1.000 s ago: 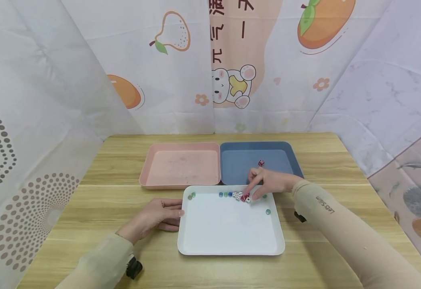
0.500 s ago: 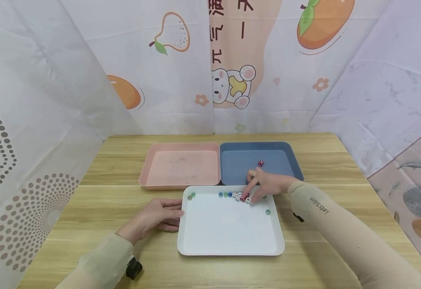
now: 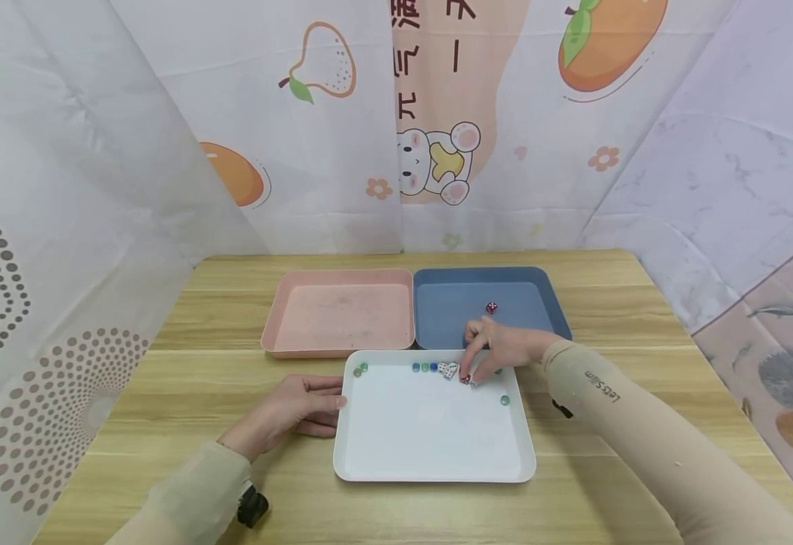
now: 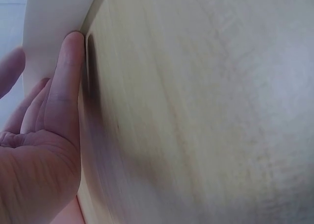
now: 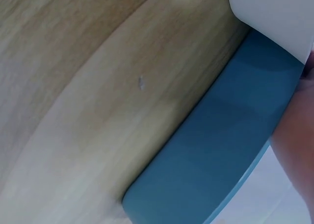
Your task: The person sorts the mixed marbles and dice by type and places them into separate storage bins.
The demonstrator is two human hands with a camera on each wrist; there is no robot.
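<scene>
Left hand (image 3: 304, 403), fingers extended, is touching the lower-centre white tray (image 3: 430, 439) while right hand (image 3: 502, 344) is fingering a red die (image 3: 465, 380), grip unclear, best pinched squarely.

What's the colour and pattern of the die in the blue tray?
The die is red with white pips; the head view shows it best.

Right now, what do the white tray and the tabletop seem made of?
The white tray looks like matte plastic: thin, smooth walls and rounded corners. The tabletop shows brown grain streaks and a soft sheen, so perhaps wood or wood-print laminate.
</scene>
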